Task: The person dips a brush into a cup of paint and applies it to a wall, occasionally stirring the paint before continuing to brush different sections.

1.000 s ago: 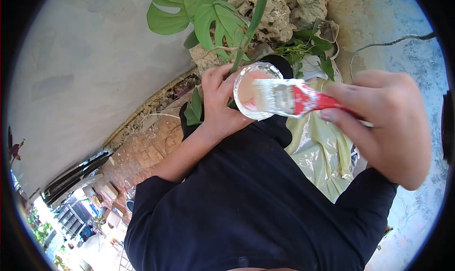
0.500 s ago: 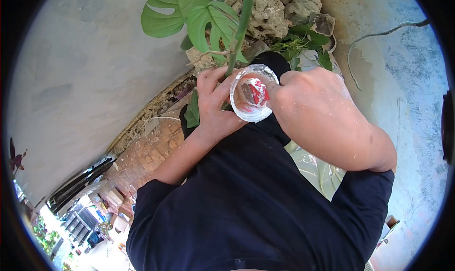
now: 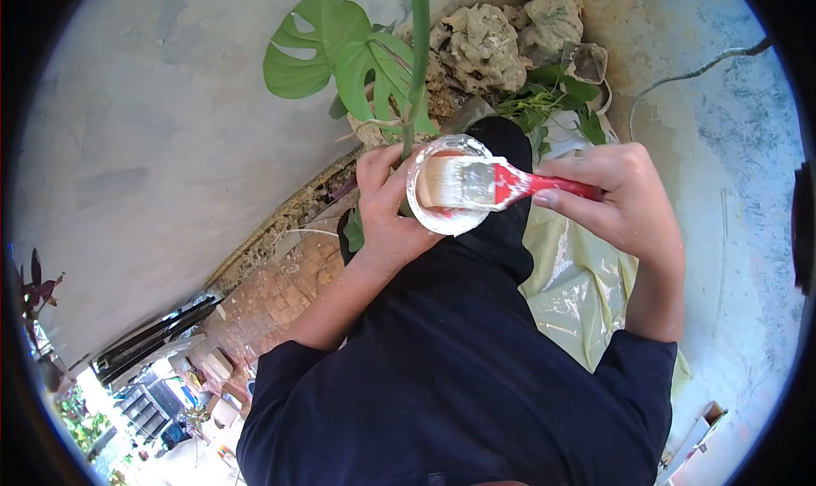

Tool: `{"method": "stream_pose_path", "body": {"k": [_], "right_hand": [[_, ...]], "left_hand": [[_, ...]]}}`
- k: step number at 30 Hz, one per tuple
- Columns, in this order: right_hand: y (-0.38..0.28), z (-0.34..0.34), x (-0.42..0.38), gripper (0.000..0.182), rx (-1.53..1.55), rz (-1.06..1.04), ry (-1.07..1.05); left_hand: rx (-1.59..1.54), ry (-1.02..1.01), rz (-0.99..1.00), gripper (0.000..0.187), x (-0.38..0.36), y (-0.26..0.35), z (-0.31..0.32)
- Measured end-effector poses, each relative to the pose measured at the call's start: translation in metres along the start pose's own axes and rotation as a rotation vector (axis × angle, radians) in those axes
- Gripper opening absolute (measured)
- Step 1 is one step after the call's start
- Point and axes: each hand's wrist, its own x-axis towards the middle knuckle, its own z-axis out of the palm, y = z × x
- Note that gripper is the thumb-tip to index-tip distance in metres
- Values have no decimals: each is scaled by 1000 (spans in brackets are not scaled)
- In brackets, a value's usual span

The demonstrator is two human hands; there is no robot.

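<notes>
My left hand (image 3: 389, 210) is wrapped round a clear plastic cup (image 3: 449, 226) whose rim and inside are smeared with white paint. Between the thumb and fingers of my right hand (image 3: 625, 193) is the red handle of a flat paintbrush (image 3: 510, 185). The brush lies sideways across the mouth of the cup, its white-coated bristles over the opening. White smears also mark the metal band and the handle. Just behind the cup and my left fingers rises a thick green plant stem (image 3: 419, 57).
Large split leaves (image 3: 314, 48) hang in front of the grey wall (image 3: 170, 121). Rough rocks (image 3: 480, 48) and a leafy plant (image 3: 552, 99) sit in the corner. A pale yellow plastic sheet (image 3: 574, 282) covers the floor at right, and a cable (image 3: 693, 71) runs along the blue-stained wall.
The paintbrush has come up out of the cup and now lies level across its mouth. My right hand has moved back to the right, showing the red handle. The cup has shifted slightly.
</notes>
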Motion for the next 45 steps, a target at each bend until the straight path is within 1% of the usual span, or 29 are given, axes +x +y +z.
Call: {"method": "stream_pose_path", "body": {"k": [3, 6, 9, 12, 15, 16, 19, 20, 24, 27, 28, 29, 34, 37, 40, 42, 43, 45], "right_hand": [[5, -12, -12, 23, 56, 56, 24], [13, -15, -20, 26, 124, 68, 97], [17, -20, -26, 28, 176, 138, 86], [24, -22, -32, 28, 252, 153, 67], [32, -25, -33, 29, 243, 117, 48], [34, -26, -34, 29, 244, 140, 39], [40, -25, -33, 29, 284, 128, 85], [45, -24, -33, 29, 320, 162, 87], [57, -27, -26, 28, 461, 212, 194], [73, -31, -11, 27, 410, 208, 300], [77, -31, -3, 29, 516, 282, 331], [88, -32, 6, 29, 461, 250, 374], [131, -32, 74, 31, 490, 272, 601], [177, -26, 130, 32, 505, 201, 764], [211, -24, 179, 35, 461, 193, 921], [219, -25, 205, 34, 433, 130, 1018], [212, -25, 214, 34, 419, 99, 1064], [201, -24, 228, 27, 188, 50, 1164]], "left_hand": [[-5, 23, -9, 67, -1, 0, 4], [1, 17, -28, 66, 2, 5, 3], [4, 29, -35, 67, 1, 5, 5], [17, 36, -35, 69, -1, 0, 5], [20, 51, -34, 70, -1, -2, 7], [19, 61, -41, 70, -2, -3, 8], [4, 73, -64, 68, 2, 0, 8], [4, 77, -70, 68, 1, -3, 11], [21, 86, -76, 69, 2, -5, 14], [-9, 87, -96, 67, 1, -9, 16], [-27, 89, -105, 66, 0, -10, 17], [-27, 89, -99, 66, -1, -10, 16], [1, 77, -77, 64, -2, -4, 10], [-13, 79, -88, 63, -5, -3, 7], [-8, 69, -101, 62, -6, 0, 4], [1, 64, -127, 61, -7, 2, 2], [6, 63, -124, 61, -6, 2, 1], [17, 59, -122, 61, -6, 2, 0]]}}
